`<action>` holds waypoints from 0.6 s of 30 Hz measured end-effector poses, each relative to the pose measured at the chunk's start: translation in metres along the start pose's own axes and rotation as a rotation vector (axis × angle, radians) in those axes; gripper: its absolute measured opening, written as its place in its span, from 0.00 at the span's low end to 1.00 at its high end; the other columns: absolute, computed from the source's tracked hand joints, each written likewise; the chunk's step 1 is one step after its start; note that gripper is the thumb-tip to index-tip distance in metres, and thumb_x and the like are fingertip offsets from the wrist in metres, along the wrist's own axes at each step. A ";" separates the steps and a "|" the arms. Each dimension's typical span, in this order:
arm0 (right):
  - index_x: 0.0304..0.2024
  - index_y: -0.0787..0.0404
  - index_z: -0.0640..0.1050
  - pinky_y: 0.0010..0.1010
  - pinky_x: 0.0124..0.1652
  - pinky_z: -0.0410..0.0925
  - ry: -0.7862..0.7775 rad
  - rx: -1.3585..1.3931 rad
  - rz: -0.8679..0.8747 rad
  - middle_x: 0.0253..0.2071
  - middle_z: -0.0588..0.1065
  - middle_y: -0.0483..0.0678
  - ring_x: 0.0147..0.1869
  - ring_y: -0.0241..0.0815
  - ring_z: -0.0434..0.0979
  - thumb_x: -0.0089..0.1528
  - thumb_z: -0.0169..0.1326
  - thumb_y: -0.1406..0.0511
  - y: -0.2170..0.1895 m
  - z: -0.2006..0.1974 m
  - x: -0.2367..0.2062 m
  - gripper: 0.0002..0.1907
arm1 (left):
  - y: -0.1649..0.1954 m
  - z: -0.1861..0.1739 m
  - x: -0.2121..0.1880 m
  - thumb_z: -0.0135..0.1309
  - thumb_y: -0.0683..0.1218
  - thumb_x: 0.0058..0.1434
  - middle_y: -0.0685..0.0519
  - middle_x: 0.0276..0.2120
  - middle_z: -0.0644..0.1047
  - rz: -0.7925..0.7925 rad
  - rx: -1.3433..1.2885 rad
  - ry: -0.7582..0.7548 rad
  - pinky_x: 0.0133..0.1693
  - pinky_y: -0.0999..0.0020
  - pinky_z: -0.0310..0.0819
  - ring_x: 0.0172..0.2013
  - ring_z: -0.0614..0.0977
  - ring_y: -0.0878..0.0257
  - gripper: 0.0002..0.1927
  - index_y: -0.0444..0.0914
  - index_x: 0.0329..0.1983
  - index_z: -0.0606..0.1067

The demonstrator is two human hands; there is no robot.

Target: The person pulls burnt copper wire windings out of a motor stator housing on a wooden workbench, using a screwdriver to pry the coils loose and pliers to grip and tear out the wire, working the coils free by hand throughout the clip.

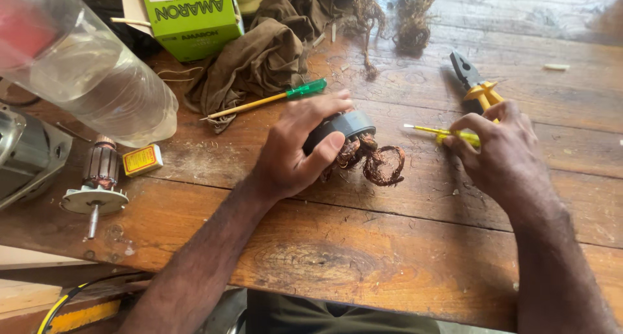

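Left hand: the left hand (292, 146) reaches in from the lower left, forearm slanting up across the worn brown wooden desk (402, 243), palm down, its fingers (328, 107) and thumb clenched around the dark grey round motor stator (344, 128).
Stator: it sits on the desk near the centre, tilted on its side, with tangled copper wire coils (376, 162) spilling from its lower end onto the wood.
Right hand: the right hand (500, 152) comes in from the lower right, wrist bent inward, its fingers pinched on a thin yellow-handled screwdriver (448, 134) whose tip points left toward the stator.
Nearby: yellow-handled pliers (477, 87) lie just beyond the right hand; a green-handled screwdriver (272, 100) lies beyond the left hand, beside a crumpled brown cloth (259, 61).
Far left: a copper-wound rotor (98, 178) on its shaft, a clear plastic bottle (97, 74).
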State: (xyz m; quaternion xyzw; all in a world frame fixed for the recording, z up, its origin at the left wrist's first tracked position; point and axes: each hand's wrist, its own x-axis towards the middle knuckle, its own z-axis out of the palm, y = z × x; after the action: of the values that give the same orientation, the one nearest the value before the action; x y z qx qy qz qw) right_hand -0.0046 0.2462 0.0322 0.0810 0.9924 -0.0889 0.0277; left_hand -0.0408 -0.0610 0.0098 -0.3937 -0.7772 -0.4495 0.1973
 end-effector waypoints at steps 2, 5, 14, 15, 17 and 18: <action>0.48 0.55 0.83 0.55 0.58 0.68 0.104 0.051 -0.083 0.59 0.71 0.60 0.63 0.57 0.69 0.64 0.59 0.55 -0.002 0.001 0.000 0.15 | 0.005 -0.005 -0.002 0.50 0.53 0.71 0.42 0.62 0.77 0.097 0.135 0.094 0.66 0.52 0.69 0.63 0.77 0.50 0.21 0.38 0.63 0.71; 0.46 0.61 0.78 0.52 0.51 0.72 0.321 0.221 -0.245 0.51 0.77 0.60 0.53 0.54 0.77 0.67 0.59 0.58 -0.005 0.001 -0.004 0.14 | 0.013 -0.009 -0.002 0.55 0.52 0.66 0.42 0.60 0.74 0.215 0.199 0.180 0.65 0.48 0.70 0.62 0.76 0.49 0.22 0.36 0.58 0.70; 0.52 0.65 0.71 0.24 0.21 0.70 0.728 0.464 -0.643 0.31 0.78 0.51 0.24 0.32 0.75 0.70 0.53 0.70 -0.023 0.032 -0.019 0.09 | 0.028 0.012 -0.029 0.65 0.52 0.73 0.49 0.74 0.60 0.506 0.622 0.113 0.72 0.45 0.62 0.74 0.59 0.55 0.10 0.45 0.43 0.76; 0.52 0.65 0.71 0.24 0.22 0.71 0.747 0.460 -0.680 0.32 0.78 0.51 0.25 0.32 0.76 0.70 0.53 0.70 -0.024 0.037 -0.021 0.09 | 0.029 0.014 -0.033 0.64 0.53 0.72 0.46 0.75 0.58 0.397 0.698 0.079 0.71 0.40 0.60 0.74 0.57 0.53 0.12 0.43 0.42 0.76; 0.53 0.66 0.72 0.24 0.22 0.70 0.767 0.466 -0.736 0.33 0.79 0.51 0.26 0.31 0.77 0.69 0.52 0.70 -0.029 0.047 -0.023 0.10 | 0.030 0.018 -0.036 0.63 0.56 0.69 0.41 0.76 0.52 0.196 0.839 -0.006 0.70 0.30 0.57 0.75 0.52 0.47 0.16 0.40 0.40 0.78; 0.52 0.66 0.73 0.24 0.21 0.70 0.769 0.472 -0.759 0.33 0.80 0.51 0.25 0.30 0.77 0.68 0.52 0.71 -0.032 0.050 -0.023 0.11 | 0.032 0.021 -0.037 0.62 0.58 0.68 0.42 0.77 0.48 0.180 0.877 -0.021 0.70 0.29 0.54 0.76 0.48 0.49 0.18 0.40 0.46 0.79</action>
State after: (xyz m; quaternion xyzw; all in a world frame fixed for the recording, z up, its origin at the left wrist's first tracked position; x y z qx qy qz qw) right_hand 0.0148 0.2025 -0.0102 -0.2494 0.8442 -0.2752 -0.3866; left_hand 0.0080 -0.0499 -0.0079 -0.3434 -0.8588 -0.0546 0.3762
